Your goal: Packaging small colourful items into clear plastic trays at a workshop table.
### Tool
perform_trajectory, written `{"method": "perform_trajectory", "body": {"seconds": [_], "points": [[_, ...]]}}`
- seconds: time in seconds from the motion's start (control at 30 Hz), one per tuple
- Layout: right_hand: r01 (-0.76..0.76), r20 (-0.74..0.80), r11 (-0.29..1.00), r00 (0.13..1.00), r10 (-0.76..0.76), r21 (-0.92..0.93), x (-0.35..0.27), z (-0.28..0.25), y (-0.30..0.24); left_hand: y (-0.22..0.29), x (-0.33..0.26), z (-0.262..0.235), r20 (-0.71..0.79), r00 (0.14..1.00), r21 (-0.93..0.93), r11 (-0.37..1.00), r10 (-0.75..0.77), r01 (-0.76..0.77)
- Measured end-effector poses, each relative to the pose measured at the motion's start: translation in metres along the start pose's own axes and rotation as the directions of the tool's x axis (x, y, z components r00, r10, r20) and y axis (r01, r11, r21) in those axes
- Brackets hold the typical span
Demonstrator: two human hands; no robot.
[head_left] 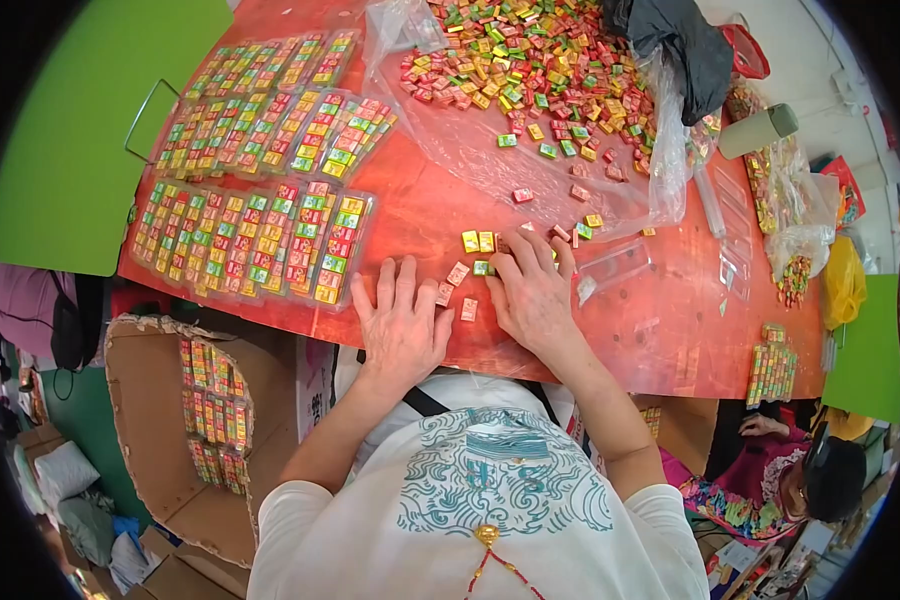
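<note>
My left hand (402, 325) lies on the red table with its fingers spread and holds nothing I can see. Just right of its thumb are a few pink wrapped blocks (458, 273), small and box-shaped like sweets. My right hand (532, 290) reaches over the table with fingers bent and somewhat apart, its fingertips among more small blocks. Two yellow blocks (478, 241) and a green block (483, 268) sit by its left side. What lies beneath its palm is hidden. To its right is a clear plastic tray (615, 265).
Filled trays (250, 240) of coloured blocks stand in rows at the left. A large loose pile (545, 75) covers a plastic sheet at the back. A cardboard box (135, 400) holding filled packs stands below left. A bottle (758, 132) lies back right. Another person (750, 480) sits lower right.
</note>
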State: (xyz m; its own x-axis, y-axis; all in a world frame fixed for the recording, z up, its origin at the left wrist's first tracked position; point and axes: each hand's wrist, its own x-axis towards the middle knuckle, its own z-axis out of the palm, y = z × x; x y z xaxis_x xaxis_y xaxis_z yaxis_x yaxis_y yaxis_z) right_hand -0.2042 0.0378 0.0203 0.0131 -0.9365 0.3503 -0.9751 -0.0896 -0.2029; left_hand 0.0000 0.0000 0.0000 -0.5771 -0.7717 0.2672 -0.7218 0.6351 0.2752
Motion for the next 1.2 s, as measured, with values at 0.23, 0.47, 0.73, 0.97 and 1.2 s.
{"method": "perform_trajectory", "body": {"seconds": [0.23,0.47,0.73,0.97,1.2], "points": [[-0.010,0.029,0.998,1.000,0.008,0.065,-0.007,-0.003,-0.006,-0.003,-0.001,-0.002,-0.050,0.997,0.007,0.998,0.056,-0.056],[0.113,0.072,0.989,0.990,-0.120,0.095,-0.002,-0.003,-0.003,0.000,-0.003,-0.003,-0.088,0.995,0.015,0.999,0.044,-0.043],[0.262,0.097,0.939,0.952,-0.289,0.224,0.002,-0.004,-0.008,0.003,-0.007,0.000,-0.099,0.995,0.033,0.999,0.021,-0.018],[0.085,0.112,0.974,0.988,-0.110,0.209,-0.013,-0.022,-0.014,0.002,-0.007,-0.009,-0.033,0.999,-0.024,0.999,0.026,-0.027],[0.119,0.115,0.983,0.984,-0.136,0.143,-0.023,-0.024,-0.010,0.009,-0.004,-0.008,-0.031,0.998,-0.028,0.998,0.063,-0.064]]}}
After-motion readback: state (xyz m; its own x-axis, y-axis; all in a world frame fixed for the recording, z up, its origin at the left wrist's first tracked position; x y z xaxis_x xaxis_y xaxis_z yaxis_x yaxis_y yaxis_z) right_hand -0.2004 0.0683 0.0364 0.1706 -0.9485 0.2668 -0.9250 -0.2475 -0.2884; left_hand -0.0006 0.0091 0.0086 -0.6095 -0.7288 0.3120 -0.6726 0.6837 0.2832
